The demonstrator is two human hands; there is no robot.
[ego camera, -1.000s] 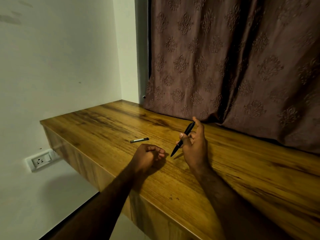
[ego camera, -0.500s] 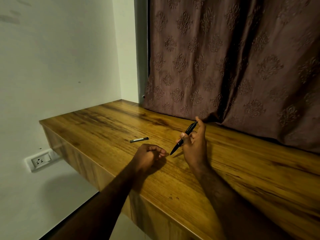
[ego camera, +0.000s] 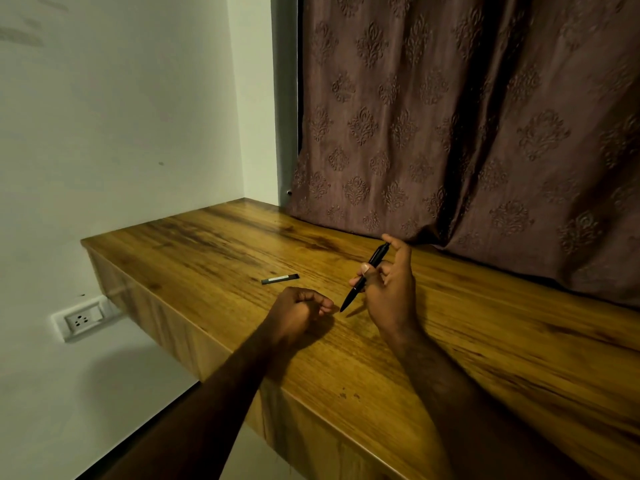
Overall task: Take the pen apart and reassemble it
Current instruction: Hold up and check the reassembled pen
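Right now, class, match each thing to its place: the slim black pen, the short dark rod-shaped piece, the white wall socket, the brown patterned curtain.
Things: 1 slim black pen; 2 short dark rod-shaped piece; 3 white wall socket; 4 brown patterned curtain.
Places: A on the wall below the wooden tabletop; B hanging behind the tabletop; C held in the right hand; D lying on the tabletop.
Pairs: 1-C, 2-D, 3-A, 4-B.

A wooden desk [ego camera: 519,341] with dark grain streaks stands against a plain white wall [ego camera: 121,150], which carries a white socket [ego camera: 81,320] below the desktop's left end, while a brown embossed curtain [ego camera: 467,133] hangs down to its far edge in dim light.
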